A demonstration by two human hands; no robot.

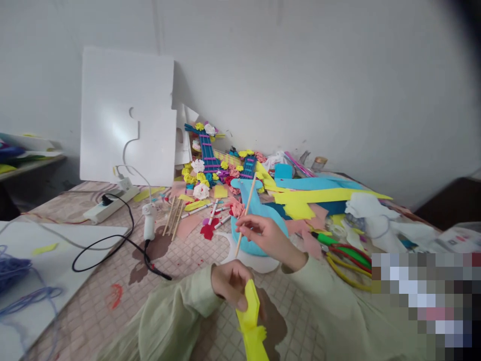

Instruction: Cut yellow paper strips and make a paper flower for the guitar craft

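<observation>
My right hand (268, 235) is closed in a pinch around a thin wooden stick (250, 198), which stands at a steep slant above the table. Below it, my left hand (233, 286) grips a folded yellow strip (252, 313) that looks like crepe paper or felt and hangs toward the bottom edge. Behind my right hand lies a light-blue guitar-shaped cutout (257, 205), partly covered by that hand. A white rounded piece (265, 264) shows under the cutout. Near the cutout's left side sits a pink paper flower (236, 208).
Several wooden sticks (173, 216) and marker pens (214, 210) lie to the left. A power strip (112, 203) and a glue gun (149, 220) with cables are farther left. Flower-decorated guitar shapes (208, 150) lean at the back. Green-handled scissors (326, 239) lie right.
</observation>
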